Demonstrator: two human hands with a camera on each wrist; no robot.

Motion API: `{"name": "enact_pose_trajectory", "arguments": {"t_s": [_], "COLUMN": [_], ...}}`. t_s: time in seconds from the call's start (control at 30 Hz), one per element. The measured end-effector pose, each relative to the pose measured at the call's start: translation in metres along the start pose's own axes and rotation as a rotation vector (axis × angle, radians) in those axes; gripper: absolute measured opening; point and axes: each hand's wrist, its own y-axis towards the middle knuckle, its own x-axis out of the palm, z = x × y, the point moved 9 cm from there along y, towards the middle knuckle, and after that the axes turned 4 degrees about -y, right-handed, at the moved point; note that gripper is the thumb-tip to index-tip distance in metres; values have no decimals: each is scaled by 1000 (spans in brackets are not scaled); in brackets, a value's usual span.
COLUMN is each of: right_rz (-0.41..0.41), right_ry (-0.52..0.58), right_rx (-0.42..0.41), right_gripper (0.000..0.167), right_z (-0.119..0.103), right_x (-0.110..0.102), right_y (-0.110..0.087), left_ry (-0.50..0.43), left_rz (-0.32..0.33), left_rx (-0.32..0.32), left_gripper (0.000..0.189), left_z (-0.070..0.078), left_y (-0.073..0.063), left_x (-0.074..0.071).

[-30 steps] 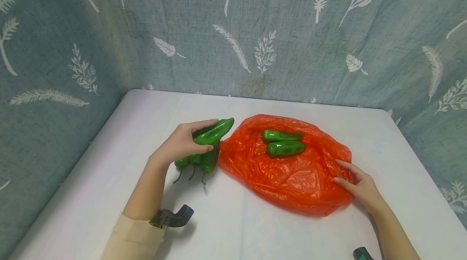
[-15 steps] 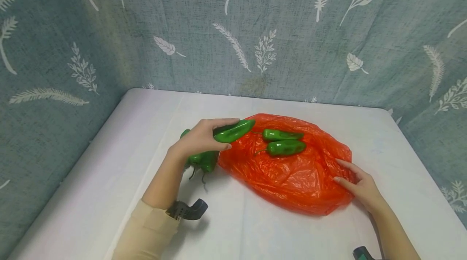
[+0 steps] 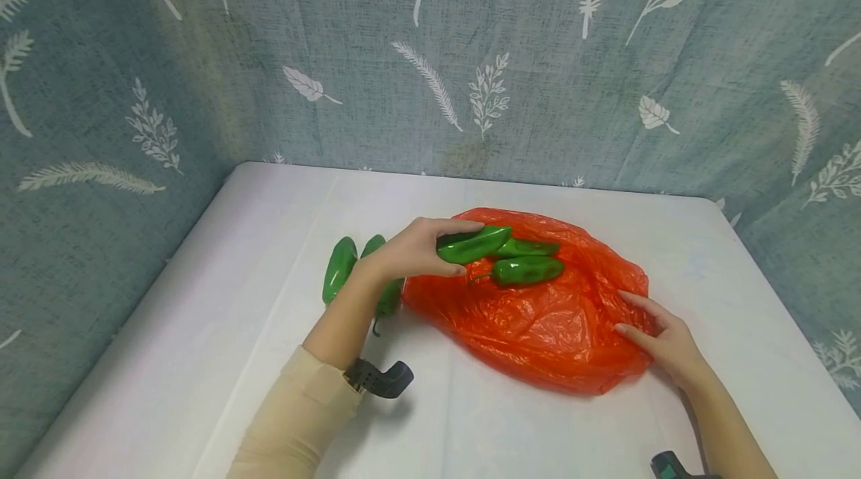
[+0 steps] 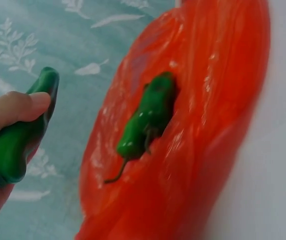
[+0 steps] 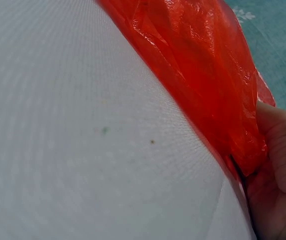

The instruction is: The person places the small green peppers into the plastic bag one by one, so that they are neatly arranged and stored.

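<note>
Pepper gripped by the left hand over the red bag, which lies short of the far edge of the surface; the right hand holds the bag's right end, presumably steadying it under two resting peppers. Loose peppers lie nearer the left edge.

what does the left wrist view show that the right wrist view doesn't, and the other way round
Only the left wrist view shows the left hand, the green pepper it grips, and the peppers lying on the red bag. Only the right wrist view shows the right hand touching the bag, and tiny specks on the white table. Both share the bag, the table and the leaf-patterned cloth.
</note>
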Motion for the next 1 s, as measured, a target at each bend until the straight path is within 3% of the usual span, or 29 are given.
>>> {"name": "enact_pose_trajectory", "arguments": {"t_s": [0.23,0.5,0.73,1.0], "right_rz": [1,-5,-10,-6], "right_ry": [-4,-4,1,4], "right_rx": [5,-2,15,-7], "right_gripper": [60,59,61,60], "right_z": [1,0,-1,-1], "right_x": [-1,-1,-2,-2], "right_y": [0,-1,-1,-1], "left_ry": [-31,16,-6,101], "left_rz": [-41,-93,-125,-184], "left_rx": [37,101,97,64], "left_gripper": [62,61,61,61], "left_z": [8,18,16,4], "left_y": [21,40,52,56], "left_x": [21,49,74,100]}}
